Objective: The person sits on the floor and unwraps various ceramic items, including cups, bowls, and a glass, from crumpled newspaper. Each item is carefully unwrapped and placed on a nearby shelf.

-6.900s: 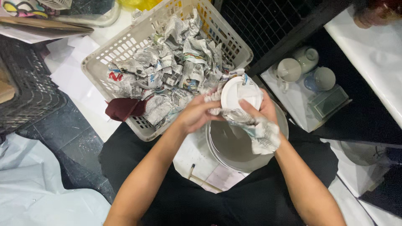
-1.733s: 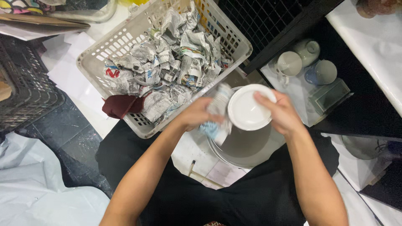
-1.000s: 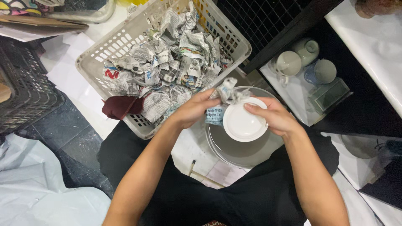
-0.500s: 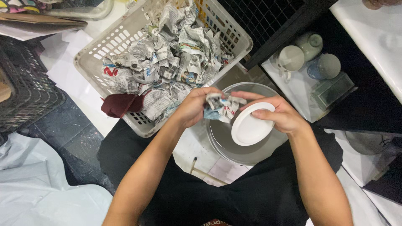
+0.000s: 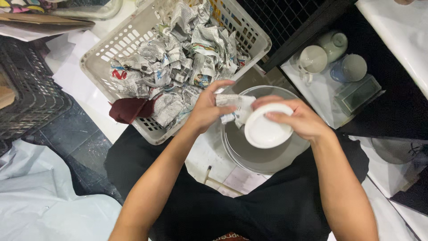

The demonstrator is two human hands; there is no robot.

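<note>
My right hand grips a small white bowl by its rim, held over a stack of grey plates on my lap. My left hand pinches a crumpled piece of newspaper that lies against the bowl's upper left edge. Both hands meet just above the plates.
A white plastic basket full of crumpled newspaper wads stands at the upper left, with a dark red cloth at its near edge. A dark crate sits far left. Cups rest on a tray at the right, below a white counter.
The bowl has turned and come lower over the plates. The newspaper has come off the bowl into my left hand, which now pulls it toward the upper left.
</note>
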